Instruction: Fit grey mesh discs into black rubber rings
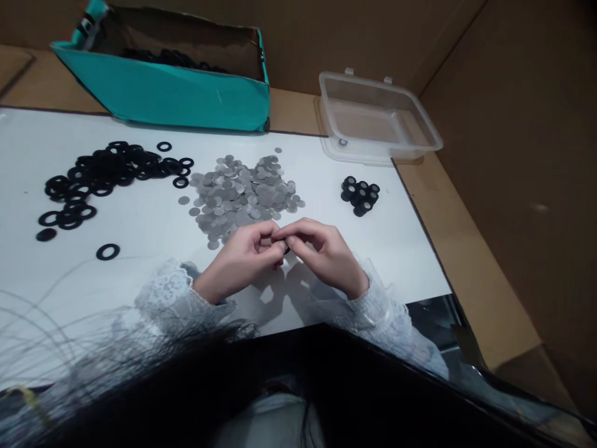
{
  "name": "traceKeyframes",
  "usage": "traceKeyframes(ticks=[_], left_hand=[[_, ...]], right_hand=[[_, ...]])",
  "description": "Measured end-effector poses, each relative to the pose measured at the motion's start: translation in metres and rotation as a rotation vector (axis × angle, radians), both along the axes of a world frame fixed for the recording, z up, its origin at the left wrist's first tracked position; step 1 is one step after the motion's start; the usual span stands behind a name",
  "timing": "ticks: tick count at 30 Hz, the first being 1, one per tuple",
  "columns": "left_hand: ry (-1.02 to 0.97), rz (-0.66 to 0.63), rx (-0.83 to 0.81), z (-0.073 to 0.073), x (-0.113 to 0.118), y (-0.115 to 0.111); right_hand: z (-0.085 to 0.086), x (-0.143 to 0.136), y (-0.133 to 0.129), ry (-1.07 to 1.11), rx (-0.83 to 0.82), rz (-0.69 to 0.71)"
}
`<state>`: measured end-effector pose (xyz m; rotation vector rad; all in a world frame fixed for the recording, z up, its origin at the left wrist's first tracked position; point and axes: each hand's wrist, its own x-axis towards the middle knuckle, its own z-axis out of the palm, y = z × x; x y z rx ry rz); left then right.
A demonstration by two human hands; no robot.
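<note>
My left hand and my right hand meet in front of me, both closed, pinching a small black ring between their fingertips. Fingers cover most of this ring, so whether a disc sits in it I cannot tell. Just beyond my hands spreads a heap of thin grey discs. To the left lies a pile of black rings, with one loose black ring nearer to me. On the right stands a cluster of black rings with grey centres, apparently stacked.
A teal cardboard box with black rings inside stands at the back left. At the back right is a clear plastic container, with one small ringed piece at its near left corner. Cardboard walls bound the right side.
</note>
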<state>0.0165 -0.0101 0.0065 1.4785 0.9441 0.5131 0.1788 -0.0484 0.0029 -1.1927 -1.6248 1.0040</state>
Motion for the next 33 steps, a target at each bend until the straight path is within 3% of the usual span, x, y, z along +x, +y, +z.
traceKeyframes(ticks=[4,8,11,16,22,25,29,33], left_hand=[[-0.023,0.004,0.005,-0.001,0.001,0.000],[-0.010,0.065,0.009,-0.001,0.002,0.000],[0.007,0.031,-0.016,0.000,0.003,-0.001],[-0.003,-0.060,-0.037,0.002,0.001,0.001],[0.039,0.004,-0.060,0.001,0.003,0.000],[0.070,-0.001,-0.067,-0.004,0.005,0.000],[0.085,0.056,-0.078,-0.011,0.003,0.003],[0.122,0.215,0.082,-0.008,-0.001,0.007]], right_hand=[[0.008,0.003,0.004,-0.082,-0.007,0.065],[0.001,0.000,-0.001,0.055,-0.034,0.016],[-0.001,0.000,-0.003,0.087,-0.054,0.004],[0.010,0.008,0.006,-0.034,-0.088,0.123],[-0.002,0.008,-0.003,-0.175,0.161,0.078],[-0.011,0.005,-0.010,-0.306,0.297,0.013],[-0.017,0.018,-0.009,-0.453,0.353,-0.097],[-0.027,0.050,0.002,-0.671,0.327,-0.453]])
